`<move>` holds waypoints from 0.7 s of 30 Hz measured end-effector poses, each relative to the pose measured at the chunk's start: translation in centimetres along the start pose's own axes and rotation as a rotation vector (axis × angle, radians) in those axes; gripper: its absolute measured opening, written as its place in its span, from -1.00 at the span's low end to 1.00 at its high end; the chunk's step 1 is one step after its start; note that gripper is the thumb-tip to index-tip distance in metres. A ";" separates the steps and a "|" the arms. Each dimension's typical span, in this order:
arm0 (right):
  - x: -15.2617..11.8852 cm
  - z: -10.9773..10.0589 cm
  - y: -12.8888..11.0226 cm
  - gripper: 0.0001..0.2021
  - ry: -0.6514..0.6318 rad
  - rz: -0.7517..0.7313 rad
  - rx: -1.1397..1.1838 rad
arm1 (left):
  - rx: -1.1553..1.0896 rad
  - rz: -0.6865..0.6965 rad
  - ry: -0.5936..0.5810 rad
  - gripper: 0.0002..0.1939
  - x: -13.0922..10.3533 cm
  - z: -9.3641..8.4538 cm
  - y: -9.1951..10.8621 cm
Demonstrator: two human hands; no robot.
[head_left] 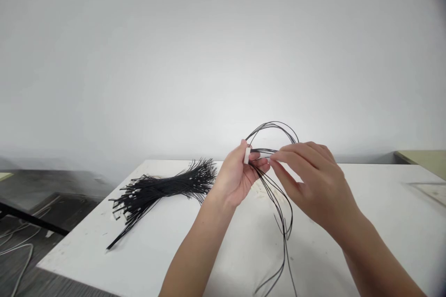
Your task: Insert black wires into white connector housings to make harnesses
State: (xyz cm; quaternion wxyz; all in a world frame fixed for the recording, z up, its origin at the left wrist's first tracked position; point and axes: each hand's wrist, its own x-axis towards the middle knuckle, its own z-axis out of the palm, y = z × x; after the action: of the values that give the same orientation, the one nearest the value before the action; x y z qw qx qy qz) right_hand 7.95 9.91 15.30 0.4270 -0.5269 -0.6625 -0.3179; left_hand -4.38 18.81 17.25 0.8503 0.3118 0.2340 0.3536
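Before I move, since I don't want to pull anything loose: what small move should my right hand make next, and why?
I'd probably ease the right hand slightly left, toward the white connector. Its fingers appear to pinch a thin black wire just right of the connector, which the left hand holds, with other black wires already running from it.

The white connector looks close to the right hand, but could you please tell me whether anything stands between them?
Between the white connector and the right hand are the black wires running out of it and fingertips of the left hand; nothing else visible stands there.
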 end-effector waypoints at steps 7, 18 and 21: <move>-0.5 -0.5 -1.7 -0.90 -0.138 0.052 0.032 | -0.085 0.102 0.030 -0.80 -0.5 0.7 -0.2; -0.5 0.8 -2.6 -0.89 -0.002 0.047 -0.171 | -0.116 0.211 -0.077 -0.80 -0.4 0.2 -1.1; -0.4 0.7 -2.8 -0.90 0.001 0.103 -0.167 | -0.076 0.228 -0.091 -0.79 -0.7 0.2 -1.2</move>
State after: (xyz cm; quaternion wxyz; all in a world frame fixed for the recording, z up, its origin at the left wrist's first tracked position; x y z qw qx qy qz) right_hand 5.12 9.70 14.68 0.3977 -0.5939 -0.6057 -0.3497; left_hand -4.12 17.56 16.73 0.8254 0.3198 0.1447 0.4422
